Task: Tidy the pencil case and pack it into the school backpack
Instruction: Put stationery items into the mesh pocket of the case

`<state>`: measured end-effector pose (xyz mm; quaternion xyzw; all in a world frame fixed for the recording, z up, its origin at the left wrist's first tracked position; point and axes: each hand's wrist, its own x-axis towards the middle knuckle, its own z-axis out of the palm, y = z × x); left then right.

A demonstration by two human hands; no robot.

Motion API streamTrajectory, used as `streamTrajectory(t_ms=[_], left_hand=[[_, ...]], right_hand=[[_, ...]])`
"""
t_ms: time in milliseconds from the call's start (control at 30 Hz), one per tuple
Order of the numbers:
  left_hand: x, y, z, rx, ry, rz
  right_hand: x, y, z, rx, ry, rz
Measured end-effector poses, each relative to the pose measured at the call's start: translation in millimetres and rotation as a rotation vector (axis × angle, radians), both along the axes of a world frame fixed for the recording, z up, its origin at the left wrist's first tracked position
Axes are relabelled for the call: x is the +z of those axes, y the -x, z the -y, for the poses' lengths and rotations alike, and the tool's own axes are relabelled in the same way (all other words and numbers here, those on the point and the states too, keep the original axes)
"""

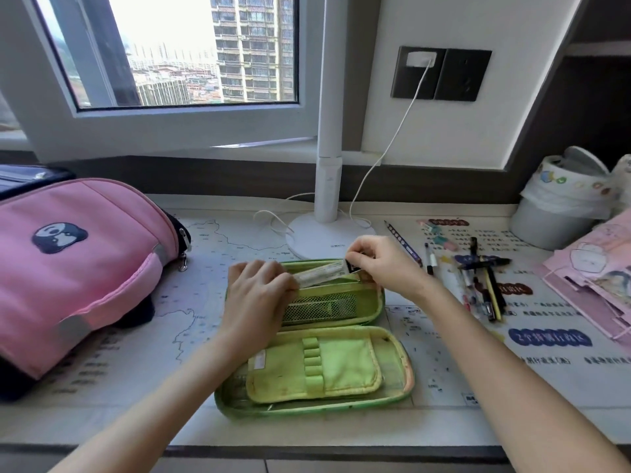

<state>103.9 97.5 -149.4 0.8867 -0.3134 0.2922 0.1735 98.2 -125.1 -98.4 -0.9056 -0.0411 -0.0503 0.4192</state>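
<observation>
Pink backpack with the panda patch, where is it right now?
In the head view, the pink fabric backpack lies on the left side of the desk, just left of the open green fabric pencil case.

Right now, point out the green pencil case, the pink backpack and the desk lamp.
green pencil case (341,367), head view, on its inner flap.
pink backpack (102,240), head view, on its pink front panel.
desk lamp (327,186), head view, on its white stem.
</observation>
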Motion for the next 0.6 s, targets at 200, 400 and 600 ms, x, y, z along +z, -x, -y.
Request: streamTrajectory(t_ms=[200, 400, 600], left_hand=[[-4, -5, 2, -0.003, 0.036, -0.009], [-8, -8, 6, 0.052, -0.022, -0.076], [-10, -22, 8, 0.053, -0.013, -0.142]], right_hand=[[-9, -27, -16, 0.128, 0.485, -0.004], [-10, -21, -24, 0.172, 0.703, 0.039], [-26, -6, -30, 0.052, 0.616, 0.136]])
